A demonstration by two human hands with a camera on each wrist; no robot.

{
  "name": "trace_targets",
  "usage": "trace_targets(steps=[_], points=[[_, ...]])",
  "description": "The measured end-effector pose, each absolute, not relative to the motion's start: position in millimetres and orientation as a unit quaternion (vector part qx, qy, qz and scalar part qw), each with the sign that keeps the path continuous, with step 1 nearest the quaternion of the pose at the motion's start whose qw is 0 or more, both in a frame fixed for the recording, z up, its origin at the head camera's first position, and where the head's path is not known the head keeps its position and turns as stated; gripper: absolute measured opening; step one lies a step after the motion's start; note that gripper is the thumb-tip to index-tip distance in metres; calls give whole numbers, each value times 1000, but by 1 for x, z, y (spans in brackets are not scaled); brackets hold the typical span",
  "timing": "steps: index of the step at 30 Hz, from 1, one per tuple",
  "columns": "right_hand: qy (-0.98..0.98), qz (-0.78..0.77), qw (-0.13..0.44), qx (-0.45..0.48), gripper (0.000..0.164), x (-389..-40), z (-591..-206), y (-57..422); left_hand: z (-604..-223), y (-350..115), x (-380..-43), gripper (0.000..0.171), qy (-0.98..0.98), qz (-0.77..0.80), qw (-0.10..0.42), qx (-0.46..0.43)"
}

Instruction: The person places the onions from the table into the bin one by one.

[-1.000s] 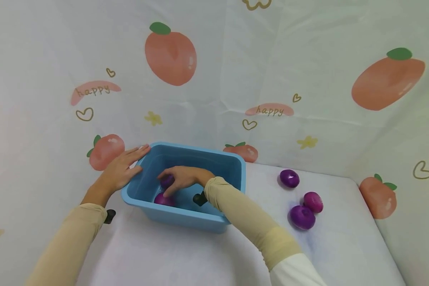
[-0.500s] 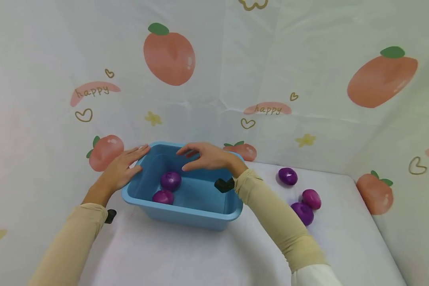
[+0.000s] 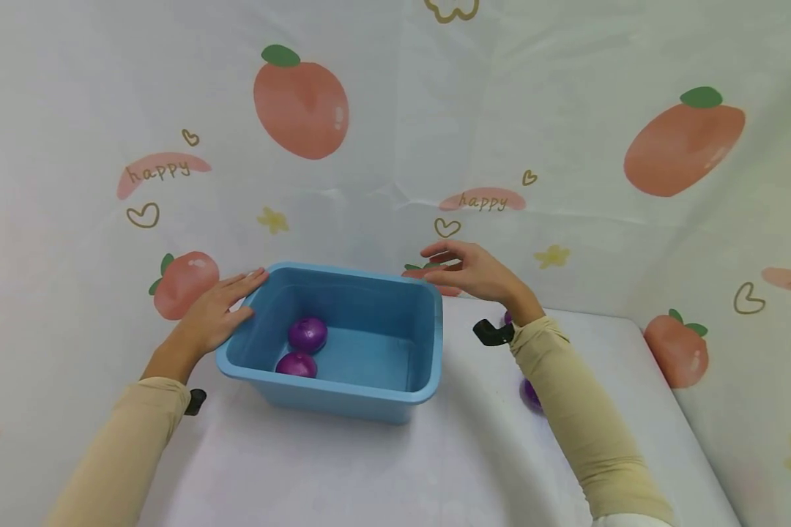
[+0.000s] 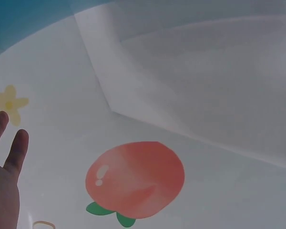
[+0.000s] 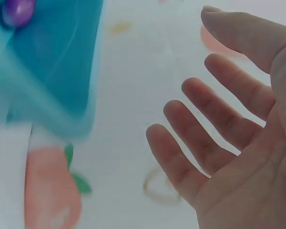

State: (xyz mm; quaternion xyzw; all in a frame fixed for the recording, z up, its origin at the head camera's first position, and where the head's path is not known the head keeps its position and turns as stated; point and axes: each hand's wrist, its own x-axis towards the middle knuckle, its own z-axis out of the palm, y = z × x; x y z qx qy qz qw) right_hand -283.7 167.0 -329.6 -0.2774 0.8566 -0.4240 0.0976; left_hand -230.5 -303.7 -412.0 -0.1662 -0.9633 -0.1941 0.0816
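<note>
A light blue plastic tub (image 3: 343, 399) stands on the white table, with two purple onions inside. One onion (image 3: 307, 334) lies against the other onion (image 3: 296, 364) at the tub's left end. My left hand (image 3: 214, 311) rests on the tub's left rim with its fingers straight. Above the tub's back right corner, my right hand (image 3: 477, 272) hangs in the air, holding nothing. The right wrist view shows its fingers (image 5: 200, 138) spread and relaxed, apart from the tub. Only the fingertips of my left hand show in the left wrist view.
To the right of the tub, an onion (image 3: 531, 396) on the table is partly hidden by my right forearm. Another onion (image 3: 508, 318) peeks out behind the right wrist. White cloth (image 3: 369, 161) printed with fruit hangs behind the table and along its right side.
My right hand has risen out of the tub and moved right, past its rim, leaving both onions inside. My left hand has stayed on the left rim.
</note>
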Motion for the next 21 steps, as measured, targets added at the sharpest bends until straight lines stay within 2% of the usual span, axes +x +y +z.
trace_targets(steps=[8, 15, 21], points=[[898, -385, 73, -197, 46, -277, -345, 244, -412, -304, -231, 60, -964, -192, 78, -168], [922, -357, 72, -129, 55, -261, -362, 314, -413, -304, -232, 60, -964, -190, 80, -168], [932, -344, 79, -86, 61, -242, -380, 352, -414, -305, -231, 61, -964, -191, 79, -167]])
